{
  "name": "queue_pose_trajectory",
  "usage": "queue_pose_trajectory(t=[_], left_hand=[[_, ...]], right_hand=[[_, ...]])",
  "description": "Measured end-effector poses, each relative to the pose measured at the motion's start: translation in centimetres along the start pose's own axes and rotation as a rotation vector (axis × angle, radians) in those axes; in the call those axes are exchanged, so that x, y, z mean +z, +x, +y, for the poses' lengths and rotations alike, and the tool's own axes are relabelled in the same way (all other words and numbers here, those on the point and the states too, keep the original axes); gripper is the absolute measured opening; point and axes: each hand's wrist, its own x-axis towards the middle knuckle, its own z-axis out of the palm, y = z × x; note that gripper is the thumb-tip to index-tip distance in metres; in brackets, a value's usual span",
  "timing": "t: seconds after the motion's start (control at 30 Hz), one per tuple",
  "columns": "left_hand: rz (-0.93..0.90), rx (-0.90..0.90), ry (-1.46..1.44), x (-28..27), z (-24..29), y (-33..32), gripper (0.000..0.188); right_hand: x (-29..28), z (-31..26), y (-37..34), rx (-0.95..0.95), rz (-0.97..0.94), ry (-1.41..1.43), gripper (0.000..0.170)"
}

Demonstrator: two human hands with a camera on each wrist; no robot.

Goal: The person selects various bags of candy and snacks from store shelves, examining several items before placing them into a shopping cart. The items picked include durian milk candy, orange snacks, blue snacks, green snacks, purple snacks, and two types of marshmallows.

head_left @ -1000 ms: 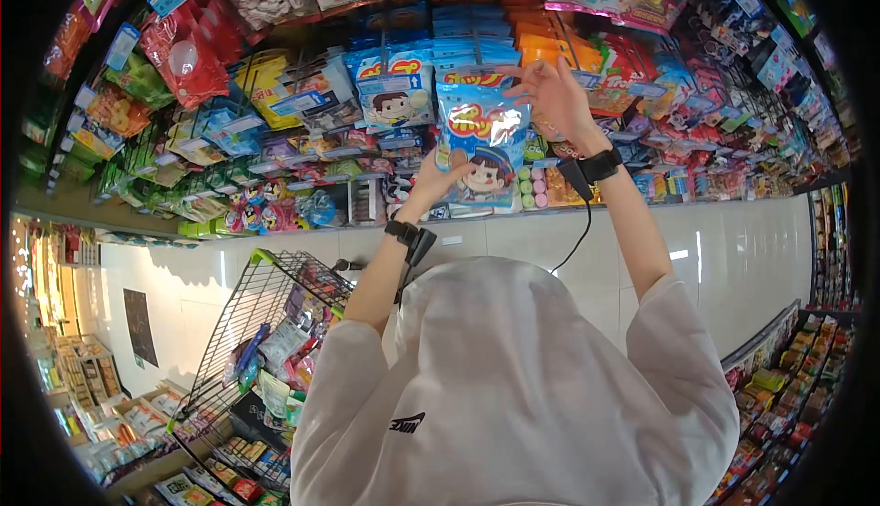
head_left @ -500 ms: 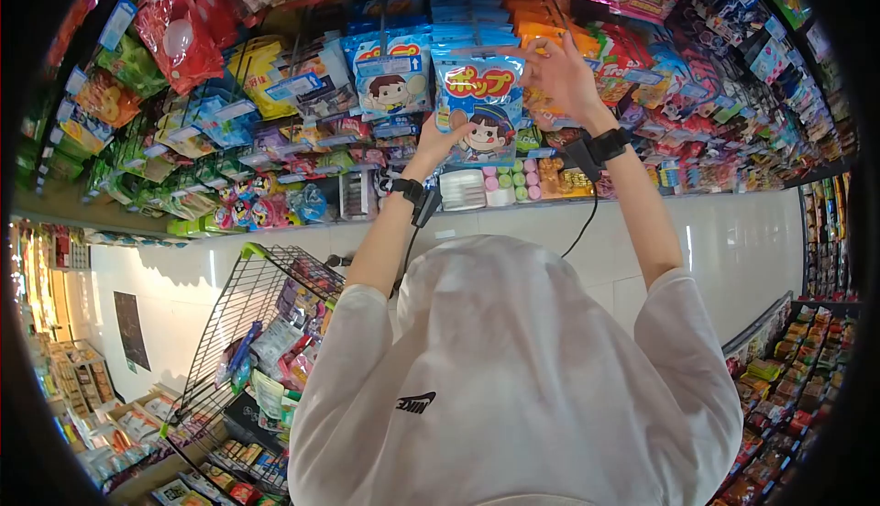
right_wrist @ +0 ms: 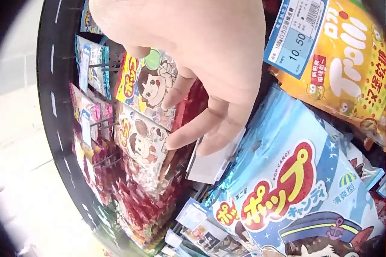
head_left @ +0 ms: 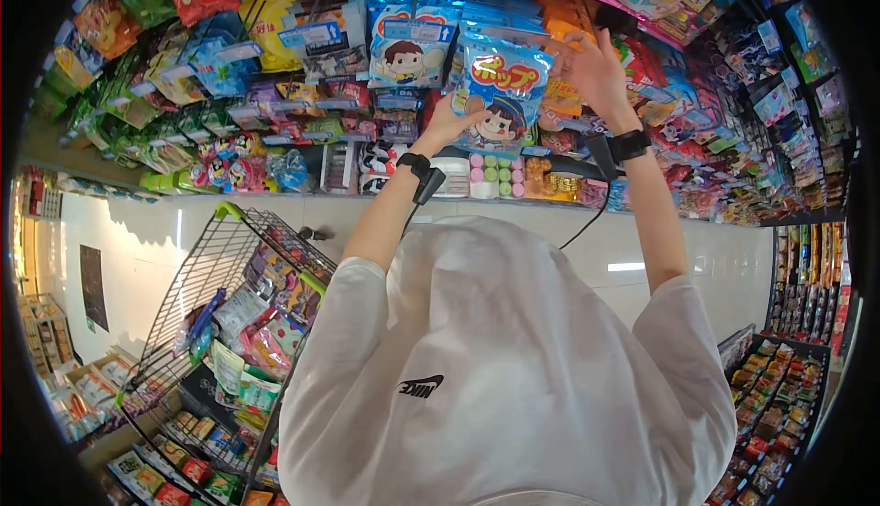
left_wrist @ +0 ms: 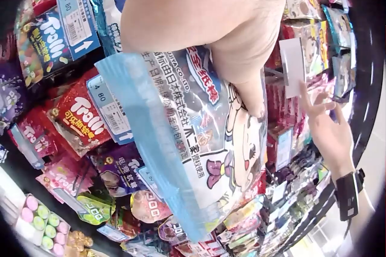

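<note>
The left hand (head_left: 451, 126) is gripping the blue candy bag (head_left: 502, 89) at its lower left side, the thumb lying across the printed front and a finger pressing on the back. The bag is hanging nearly upright in that grip, in front of a row of blue packets (head_left: 500, 16). The right hand (head_left: 594, 71) is hovering just beside the bag's upper right, its fingers spreading apart and bending a little. They are reaching to a white card (right_wrist: 208, 169) just beside the bag's top; whether they are touching it, I cannot tell.

Left of the candy bag, another blue packet (head_left: 408, 48) is hanging behind a price label. Right of it, orange packets (head_left: 561, 98) are hanging near the right hand. Below it, pink and green round sweets (head_left: 495, 176) are sitting in a tray. Well apart from it, to the lower left, a wire cart (head_left: 197, 258) is holding several packages. Black bands (head_left: 631, 144) are wrapping both wrists.
</note>
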Motion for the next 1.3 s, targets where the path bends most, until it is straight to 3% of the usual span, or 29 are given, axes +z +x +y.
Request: queue_pose_trajectory(t=[0.27, 0.4, 0.43, 0.67, 0.77, 0.87, 0.9, 1.3], left_hand=[[0.093, 0.025, -0.062, -0.2, -0.5, 0.4, 0.052], [0.089, 0.093, 0.026, 0.0, -2.7, 1.6, 0.056], [0.114, 0.122, 0.037, 0.1, -3.2, 1.8, 0.056], [0.118, 0.178, -0.158, 0.9, -3.4, 1.8, 0.059], [0.223, 0.237, -0.069, 1.0, -2.5, 1.1, 0.058], [0.283, 0.185, 0.052, 0.9, -1.0, -0.6, 0.059], [0.21, 0.219, -0.031, 1.1, -3.5, 1.3, 0.059], [0.161, 0.27, -0.084, 1.6, -3.3, 1.5, 0.057]], right_hand=[[-0.4, -0.6, 0.0, 0.072, -0.017, 0.044, 0.057], [1.2, -1.0, 0.0, 0.078, 0.014, 0.057, 0.059], [1.9, -0.9, 0.0, 0.068, 0.095, 0.028, 0.058], [1.7, -1.3, -0.1, 0.099, 0.004, 0.007, 0.057], [1.6, -1.4, -0.2, 0.113, -0.032, 0.02, 0.057], [1.8, -1.5, -0.1, 0.13, -0.032, 0.022, 0.057], [1.8, -1.5, -0.1, 0.129, -0.017, 0.03, 0.058], [3.3, -1.4, -0.6, 0.124, 0.078, 0.006, 0.06]])
